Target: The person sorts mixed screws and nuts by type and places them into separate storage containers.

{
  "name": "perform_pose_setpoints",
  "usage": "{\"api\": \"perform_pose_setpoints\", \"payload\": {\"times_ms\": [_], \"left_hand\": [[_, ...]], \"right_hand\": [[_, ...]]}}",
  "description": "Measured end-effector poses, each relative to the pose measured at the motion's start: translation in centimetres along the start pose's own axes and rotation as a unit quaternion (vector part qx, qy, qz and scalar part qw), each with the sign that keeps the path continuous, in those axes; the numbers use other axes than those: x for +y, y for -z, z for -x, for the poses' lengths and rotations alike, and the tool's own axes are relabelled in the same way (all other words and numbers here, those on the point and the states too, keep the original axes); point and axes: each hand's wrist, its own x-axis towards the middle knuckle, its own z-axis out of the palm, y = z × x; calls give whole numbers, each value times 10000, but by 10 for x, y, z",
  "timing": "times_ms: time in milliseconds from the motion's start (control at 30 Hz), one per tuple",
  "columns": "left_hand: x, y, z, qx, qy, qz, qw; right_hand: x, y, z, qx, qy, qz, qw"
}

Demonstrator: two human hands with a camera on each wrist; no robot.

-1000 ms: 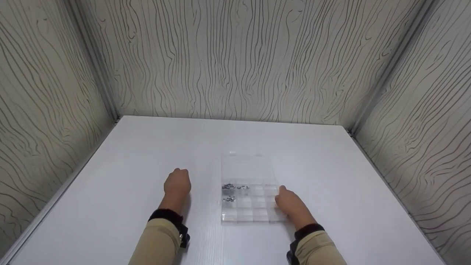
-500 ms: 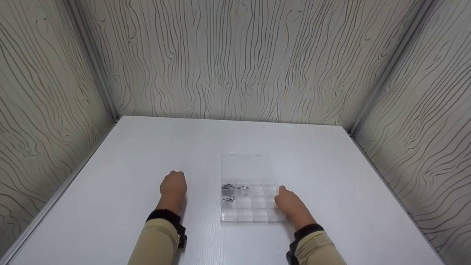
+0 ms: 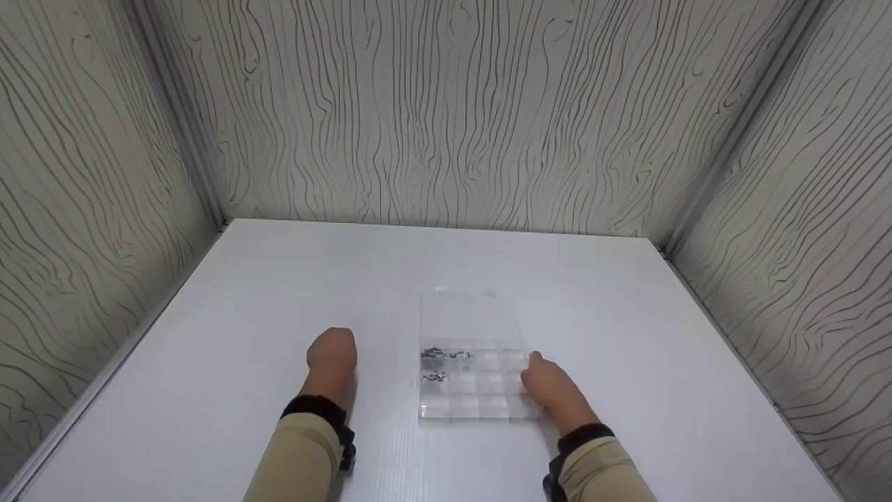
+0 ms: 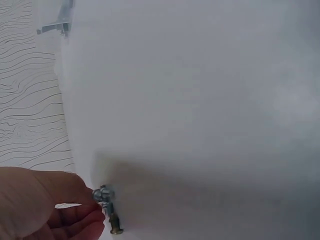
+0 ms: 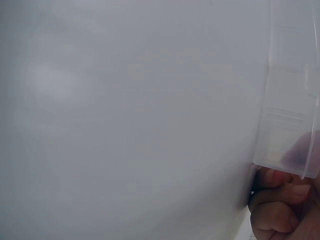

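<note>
Left of a clear plastic compartment box, my left hand pinches small metal hardware pieces, silver with a brass-coloured end, at its fingertips in the left wrist view. Their exact kind is too blurred to tell. My right hand grips the box's right edge. In the right wrist view its thumb shows through the clear wall, and the other fingers curl beneath the corner. Small silver metal parts lie in several compartments on the box's left side. The lid lies open toward the back.
The box lies on a white tabletop. Wood-grain-patterned panels rise at the back and both sides, joined by grey corner posts.
My left hand has drawn slightly back toward me and turned, so its knuckles show less. The right hand and the box have stayed in place.
</note>
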Motion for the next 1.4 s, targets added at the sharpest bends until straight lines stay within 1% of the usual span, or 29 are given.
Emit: {"api": "perform_pose_setpoints", "payload": {"times_ms": [167, 300, 400, 467, 533, 667, 767, 900, 1000, 1067, 1133, 1200, 1300, 1400], "left_hand": [[1, 1, 0, -90, 137, 37, 9999], [2, 0, 1, -89, 120, 33, 9999], [5, 0, 3, -20, 8, 3, 10000], [11, 1, 6, 97, -171, -39, 9998], [18, 2, 10, 250, -434, -104, 9987], [36, 5, 21, 526, -919, -66, 9944], [49, 5, 29, 671, -1199, -28, 9905], [64, 2, 38, 865, -1705, -41, 9815], [72, -1, 44, 964, -2070, -42, 9736], [78, -3, 47, 1013, -2247, -74, 9691], [82, -5, 50, 1052, -2378, -99, 9655], [85, -8, 52, 1043, -2446, -143, 9639], [89, -13, 54, 1038, -2478, -194, 9630], [92, -16, 54, 1016, -2446, -202, 9641]], "right_hand": [[-1, 1, 0, -41, 15, 44, 10000], [-1, 1, 0, -12, 7, 32, 10000], [0, 1, 0, 24, 25, 1, 10000], [0, 0, 0, 50, 32, -23, 10000], [1, 0, 0, 76, 36, -65, 9999], [1, 0, 0, 75, -4, -165, 9998], [1, 0, 0, 43, 17, -15, 10000], [1, -1, -1, 25, 6, 157, 9999], [0, -1, -2, 19, -59, 104, 9999], [1, -1, -2, 25, -66, 96, 9999], [1, -2, -2, 34, -59, 102, 9999], [1, -1, -2, 46, 6, 149, 9999], [1, -1, -2, 52, 97, 175, 9998], [1, -1, -1, 40, 121, 149, 9998]]}}
